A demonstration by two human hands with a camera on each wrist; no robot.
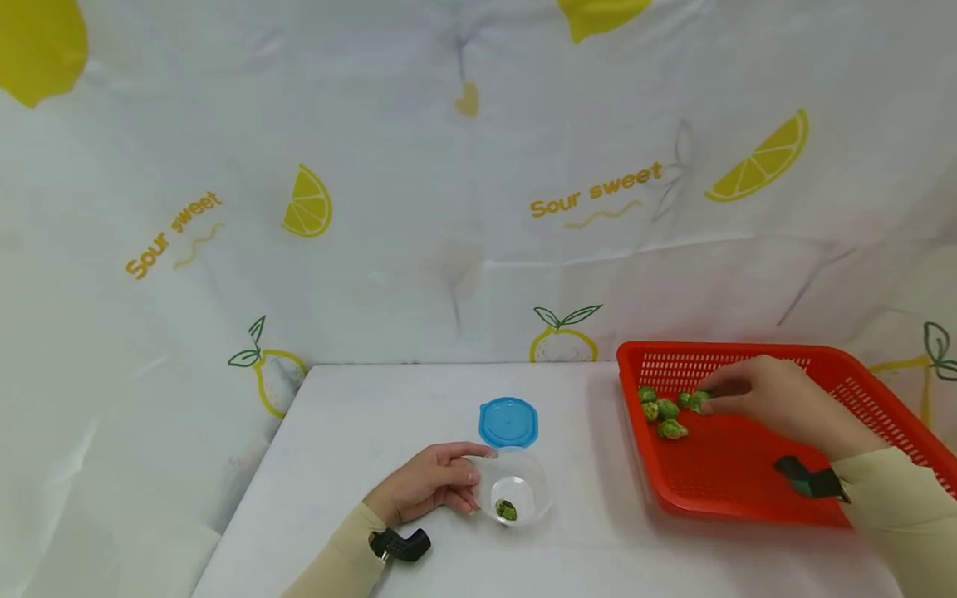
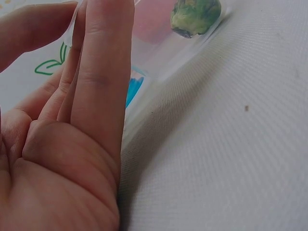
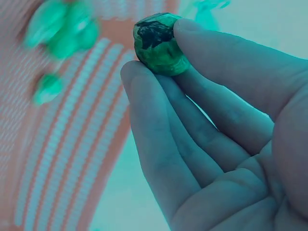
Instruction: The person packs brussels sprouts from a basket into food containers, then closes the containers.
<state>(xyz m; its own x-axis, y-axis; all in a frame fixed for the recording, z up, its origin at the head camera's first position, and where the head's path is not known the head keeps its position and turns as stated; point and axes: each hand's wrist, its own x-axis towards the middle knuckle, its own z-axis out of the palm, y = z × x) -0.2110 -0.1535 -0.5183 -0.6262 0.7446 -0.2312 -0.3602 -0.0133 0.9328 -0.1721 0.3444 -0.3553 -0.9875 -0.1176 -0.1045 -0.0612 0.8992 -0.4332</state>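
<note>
I note the red basket (image 1: pixel 748 490) standing at the right of the table (image 1: pixel 336 465), with a loose cluster of sprouts (image 1: pixel 661 411) in its near-left corner. My right hand (image 1: pixel 770 399) reaches into that corner and pinches one Brussels sprout (image 3: pixel 159 43) between thumb tip and fingertips (image 3: pixel 137 79); the right wrist view shows it seated at the very tips, clear of the palm.

The clear tub (image 1: pixel 516 497) stands at table centre, its blue lid (image 1: pixel 508 421) just behind it. My left hand (image 1: pixel 426 490) steadies the tub's left wall with straight fingers (image 2: pixel 103 72) laid flat against the plastic, not curled round it. One sprout in the tub (image 2: pixel 195 17) lies on its floor.

Judgement: the sprout looks light, firm and round, with loose outer leaves, so it may roll or shed a leaf. A pinch across its widest part suits it. The tub appears thin and light and would slide if unsupported.
</note>
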